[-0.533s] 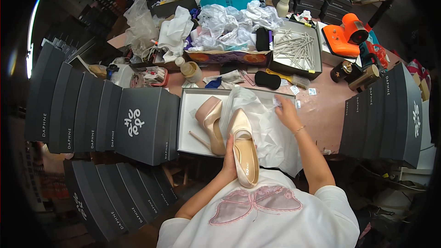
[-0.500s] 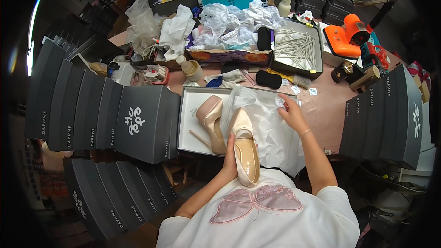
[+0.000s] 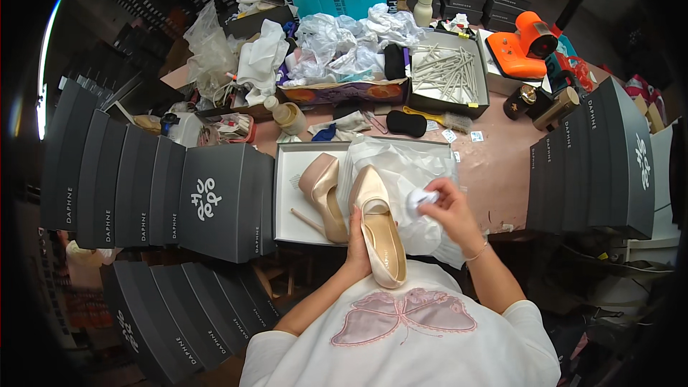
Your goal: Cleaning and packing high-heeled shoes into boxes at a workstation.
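Observation:
My left hand (image 3: pixel 358 249) is closed around the side of a champagne satin high-heeled shoe (image 3: pixel 385 240), its toe pointing away and its insole facing up. Between the fingers and thumb of my right hand (image 3: pixel 453 213) is a small white wad (image 3: pixel 421 201), paper or cloth, blurred, just right of that shoe. The matching high-heeled shoe (image 3: pixel 324 190) lies to the left in an open shoebox (image 3: pixel 287 204), its thin heel pointing left. White tissue paper (image 3: pixel 398 165) spreads over the box's right part and hangs over its near edge.
Dark shoeboxes (image 3: pixel 228 204) stand in rows on the left and right. Behind the open box are a black sponge (image 3: pixel 406 124), a brush (image 3: pixel 455 122), a bottle (image 3: pixel 288 116), a box of white sticks (image 3: pixel 473 89) and an orange device (image 3: pixel 517 54).
My right hand has come from the open box's far right edge toward me and the shoe, now with the white wad in it. My left hand keeps its hold on the shoe.

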{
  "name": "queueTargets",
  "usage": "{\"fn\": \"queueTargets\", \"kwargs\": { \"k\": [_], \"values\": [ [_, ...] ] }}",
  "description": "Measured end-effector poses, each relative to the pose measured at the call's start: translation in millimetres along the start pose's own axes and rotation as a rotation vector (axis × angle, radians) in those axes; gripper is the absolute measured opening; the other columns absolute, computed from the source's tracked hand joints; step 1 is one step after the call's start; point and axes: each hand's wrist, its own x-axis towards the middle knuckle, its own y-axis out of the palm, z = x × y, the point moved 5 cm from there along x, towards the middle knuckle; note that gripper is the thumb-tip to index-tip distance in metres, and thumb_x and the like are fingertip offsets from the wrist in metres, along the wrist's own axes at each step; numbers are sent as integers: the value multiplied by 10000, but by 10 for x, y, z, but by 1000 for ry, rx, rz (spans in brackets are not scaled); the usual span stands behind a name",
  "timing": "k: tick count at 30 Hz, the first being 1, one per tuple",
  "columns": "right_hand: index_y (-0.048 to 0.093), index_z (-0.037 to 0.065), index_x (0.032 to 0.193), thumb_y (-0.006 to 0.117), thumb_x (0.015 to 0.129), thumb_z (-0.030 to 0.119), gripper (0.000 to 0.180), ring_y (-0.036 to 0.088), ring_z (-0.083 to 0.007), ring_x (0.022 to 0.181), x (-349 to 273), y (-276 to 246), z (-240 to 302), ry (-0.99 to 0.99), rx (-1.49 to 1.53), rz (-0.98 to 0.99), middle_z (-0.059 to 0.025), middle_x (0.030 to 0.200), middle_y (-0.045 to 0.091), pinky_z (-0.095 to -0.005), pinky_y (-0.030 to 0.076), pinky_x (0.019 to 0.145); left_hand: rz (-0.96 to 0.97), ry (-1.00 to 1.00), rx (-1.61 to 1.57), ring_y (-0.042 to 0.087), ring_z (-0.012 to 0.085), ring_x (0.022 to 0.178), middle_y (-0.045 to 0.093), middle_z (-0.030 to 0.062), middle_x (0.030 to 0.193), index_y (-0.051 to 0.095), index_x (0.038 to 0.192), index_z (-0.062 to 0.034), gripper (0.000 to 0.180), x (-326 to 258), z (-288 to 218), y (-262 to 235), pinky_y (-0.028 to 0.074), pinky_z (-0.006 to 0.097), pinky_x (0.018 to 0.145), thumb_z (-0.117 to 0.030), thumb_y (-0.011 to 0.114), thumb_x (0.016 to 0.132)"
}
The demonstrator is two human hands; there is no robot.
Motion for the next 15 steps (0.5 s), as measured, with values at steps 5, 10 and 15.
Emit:
{"fn": "queueTargets", "kwargs": {
  "k": [5, 10, 15],
  "values": [
    [603, 43, 854, 791, 709, 233, 304, 587, -226, 747, -92, 616, -23, -388, -880, 60, -79, 829, 586, -334, 473, 709, 42, 84, -128, 592, 222, 975, 536, 104, 1097, 391, 1232, -114, 563, 58, 70, -6, 535, 374, 816, -561, 490, 904],
    [612, 41, 822, 801, 666, 301, 358, 561, -287, 808, 35, 643, -117, -367, -1179, 49, -103, 850, 571, -376, 461, 726, -21, 104, 59, 607, 182, 897, 586, 85, 1015, 526, 1147, -87, 637, 27, 92, 86, 529, 326, 762, -652, 362, 904],
    [532, 48, 1202, 789, 681, 229, 609, 562, -338, 1030, 42, 504, 47, -330, -800, -42, -189, 1116, 561, -394, 472, 878, 91, 10, 60, 623, 191, 804, 604, 99, 931, 539, 1105, -53, 655, -121, 52, 242, 531, 308, 691, -643, 335, 910]
  ]
}}
